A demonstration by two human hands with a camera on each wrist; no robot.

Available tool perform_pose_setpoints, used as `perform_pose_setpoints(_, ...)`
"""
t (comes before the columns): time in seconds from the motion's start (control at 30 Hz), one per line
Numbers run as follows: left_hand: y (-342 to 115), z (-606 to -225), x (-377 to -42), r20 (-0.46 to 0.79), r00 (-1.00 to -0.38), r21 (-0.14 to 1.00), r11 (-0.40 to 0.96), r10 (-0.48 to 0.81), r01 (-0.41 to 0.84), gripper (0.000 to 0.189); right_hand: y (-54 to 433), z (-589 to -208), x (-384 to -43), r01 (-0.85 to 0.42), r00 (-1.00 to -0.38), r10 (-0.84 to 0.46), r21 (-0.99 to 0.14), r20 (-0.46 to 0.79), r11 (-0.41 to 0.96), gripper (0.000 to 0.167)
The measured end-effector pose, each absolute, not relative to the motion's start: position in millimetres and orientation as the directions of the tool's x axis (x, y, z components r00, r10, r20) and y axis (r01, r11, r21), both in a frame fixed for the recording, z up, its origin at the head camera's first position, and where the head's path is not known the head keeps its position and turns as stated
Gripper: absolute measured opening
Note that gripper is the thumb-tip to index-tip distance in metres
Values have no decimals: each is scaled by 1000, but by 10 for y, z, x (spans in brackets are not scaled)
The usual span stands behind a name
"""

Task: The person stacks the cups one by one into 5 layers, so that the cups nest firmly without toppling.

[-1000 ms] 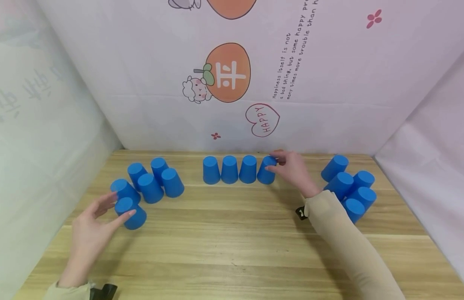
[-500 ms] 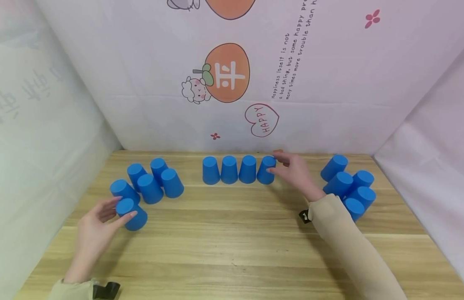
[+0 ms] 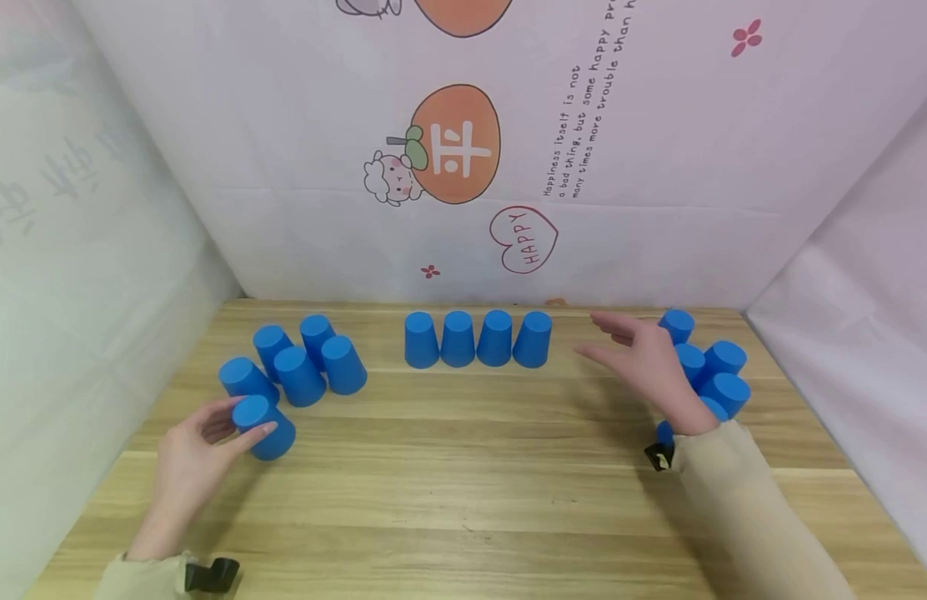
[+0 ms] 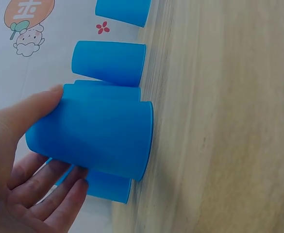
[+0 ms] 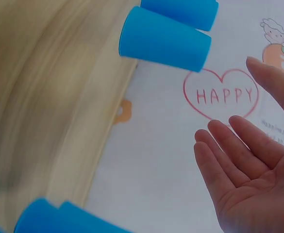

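At the left, my left hand point(image 3: 189, 467) holds an upside-down blue plastic cup point(image 3: 264, 429) between thumb and fingers. The left wrist view shows the thumb point(image 4: 42, 104) on one side of this cup point(image 4: 95, 133) and the fingers at its other side; its rim appears to be at the tabletop. My right hand point(image 3: 647, 367) is in the air with nothing in it, fingers extended and thumb apart, as the right wrist view also shows. To its left, several upside-down blue cups stand in a row, the rightmost cup point(image 3: 533, 340) being nearest.
Several more blue cups point(image 3: 300, 377) stand grouped beyond my left hand. Another cluster of blue cups point(image 3: 724, 392) at the right is partly hidden by my right hand and sleeve. A printed white cloth point(image 3: 343, 250) rises behind the wooden table point(image 3: 433, 475).
My right hand has let go of the rightmost cup in the row and moved right, toward the right cluster. The left hand shifted slightly and keeps its hold on the front cup.
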State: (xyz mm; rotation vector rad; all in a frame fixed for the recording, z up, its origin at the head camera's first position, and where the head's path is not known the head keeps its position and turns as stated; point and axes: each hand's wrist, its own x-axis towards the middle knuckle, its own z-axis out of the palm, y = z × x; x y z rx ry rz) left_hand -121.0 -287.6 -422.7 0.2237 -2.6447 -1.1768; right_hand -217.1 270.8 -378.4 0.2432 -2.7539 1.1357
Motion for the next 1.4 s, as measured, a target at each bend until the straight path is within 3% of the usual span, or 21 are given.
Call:
perform_pose_setpoints(0.83, -2875, -4218, -1236, 105, -970, 748, 660, -219, -68, 78, 3579, -3695, -1350, -103, -982, 19, -609, 190, 786, 68)
perform_pose_setpoints(1.07, -2873, -4219, -1236, 112, -972, 753, 656, -207, -53, 77, 3659, -3789, -1255, -112, -976, 24, -599, 214, 793, 61)
perform_pose_setpoints(1.4, -2788, -4186, -1297, 140, -977, 756, 655, -162, -1, 71, 3712, -3943, -1208, -73, -988, 29, -621, 152, 781, 68)
